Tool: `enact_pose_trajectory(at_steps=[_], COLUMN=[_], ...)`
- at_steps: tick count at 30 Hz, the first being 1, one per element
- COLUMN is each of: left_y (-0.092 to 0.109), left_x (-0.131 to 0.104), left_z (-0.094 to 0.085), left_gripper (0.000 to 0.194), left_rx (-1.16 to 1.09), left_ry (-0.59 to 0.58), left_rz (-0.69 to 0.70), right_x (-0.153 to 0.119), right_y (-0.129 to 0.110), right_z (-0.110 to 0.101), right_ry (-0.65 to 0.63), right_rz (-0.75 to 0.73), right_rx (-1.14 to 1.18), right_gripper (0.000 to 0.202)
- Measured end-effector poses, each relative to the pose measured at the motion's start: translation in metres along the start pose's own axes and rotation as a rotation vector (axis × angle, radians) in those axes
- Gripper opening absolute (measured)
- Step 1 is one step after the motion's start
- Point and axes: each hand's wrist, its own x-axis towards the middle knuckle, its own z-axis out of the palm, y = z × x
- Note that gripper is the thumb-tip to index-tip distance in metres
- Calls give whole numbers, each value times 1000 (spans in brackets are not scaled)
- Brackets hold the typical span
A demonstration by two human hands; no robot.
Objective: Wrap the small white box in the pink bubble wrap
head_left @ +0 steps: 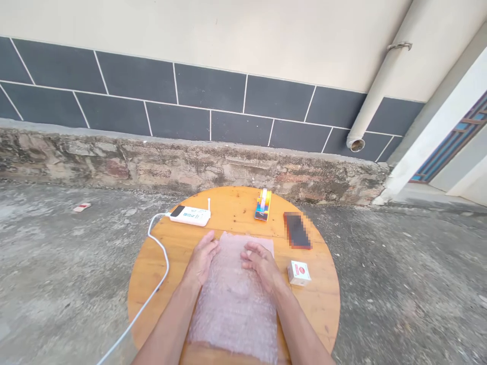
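Observation:
A sheet of pinkish bubble wrap [239, 299] lies flat on a round wooden table [323, 299]. At the sheet's upper left edge is my left hand [201, 258], fingers apart and holding nothing. My right hand [262, 263] is over the upper right part of the sheet, its fingers loosely curled and spread, with nothing in them. A small white box [299, 273] sits to the right of my right hand. Behind the sheet stands a tape dispenser [262, 204] with a yellow core.
A white device [190, 216] with a short antenna and a white cable [166, 258] is at the table's back left. A blurred-out dark phone [298, 230] lies at the right. Beyond the table are a tiled wall [209, 91] and a drainpipe [375, 96].

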Motion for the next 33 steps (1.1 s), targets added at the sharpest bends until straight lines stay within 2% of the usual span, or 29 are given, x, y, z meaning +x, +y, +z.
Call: enact_pose_trajectory(at_steps=[2, 8, 10, 13, 15, 20, 22, 29, 31, 33], left_y=[3, 1, -2, -3, 1, 5, 2, -4, -3, -2], left_x=[-3, -15, -13, -7, -7, -22, -26, -22, -21, -22], left_z=[0, 7, 5, 0, -1, 7, 10, 7, 6, 7], left_gripper=[37, 33, 34, 36, 37, 41, 41, 43, 44, 43], left_rx=[-15, 17, 45, 72, 89, 206, 274, 373, 376, 373], left_ry=[-8, -226, -212, -124, -116, -335, -371, -306, -291, -282], left_rz=[14, -103, -118, -52, -21, -110, -126, -120, -122, -122], right_x=[-1, -3, -3, -4, -4, -8, -8, 4, -2, -12], right_y=[-1, -2, -3, -4, -5, -7, -7, -9, -13, -18], right_z=[0, 0, 0, 0, 0, 2, 2, -10, -10, -7], right_ry=[-1, -25, -28, -29, -38, -86, -87, 53, 30, -118], right_rz=[2, -5, -8, -16, -24, -53, -73, -152, -142, -74], right_rx=[0, -14, -20, -35, -49, -90, -114, -209, -211, -222], right_gripper=[45, 46, 46, 45, 45, 43, 43, 47, 44, 42])
